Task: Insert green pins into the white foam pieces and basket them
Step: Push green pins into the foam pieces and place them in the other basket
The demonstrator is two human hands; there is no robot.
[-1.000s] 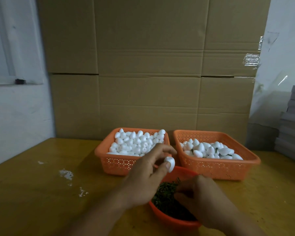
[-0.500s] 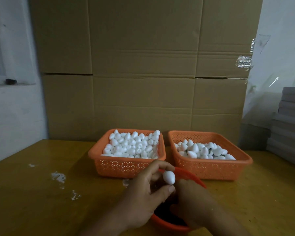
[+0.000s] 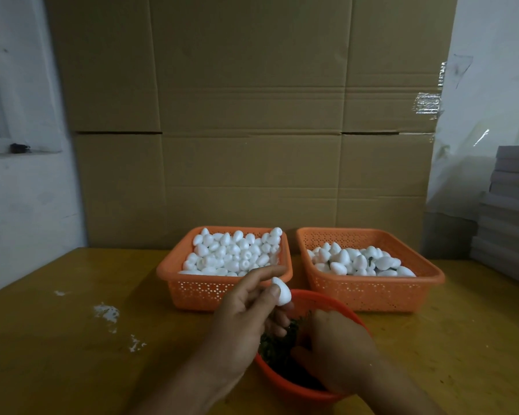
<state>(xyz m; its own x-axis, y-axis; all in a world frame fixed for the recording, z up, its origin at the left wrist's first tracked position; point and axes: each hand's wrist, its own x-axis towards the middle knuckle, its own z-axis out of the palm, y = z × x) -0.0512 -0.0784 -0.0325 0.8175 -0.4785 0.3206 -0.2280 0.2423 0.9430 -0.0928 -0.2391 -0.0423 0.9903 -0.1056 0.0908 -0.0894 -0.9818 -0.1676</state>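
My left hand [image 3: 246, 313] pinches a white egg-shaped foam piece [image 3: 282, 291] between thumb and fingers, just above the near red bowl [image 3: 336, 304]. That bowl holds a heap of green pins [image 3: 277, 345]. My right hand [image 3: 339, 351] reaches down into the bowl among the pins, its fingertips hidden, so whether it holds a pin does not show. Behind stand two orange baskets: the left basket [image 3: 192, 290] is heaped with plain foam pieces [image 3: 234, 253], the right basket [image 3: 369, 295] holds foam pieces [image 3: 357, 262] with green pins showing between them.
Everything rests on a yellow-brown wooden table [image 3: 57, 354] with white foam crumbs [image 3: 107, 313] at the left. Tall cardboard boxes [image 3: 252, 130] close off the back. A stack of grey flat boxes [image 3: 510, 217] stands at the right edge.
My left hand has lifted the foam piece slightly and turned it. My right hand stays in the bowl, its fingers shifting among the pins. The view has moved a little.
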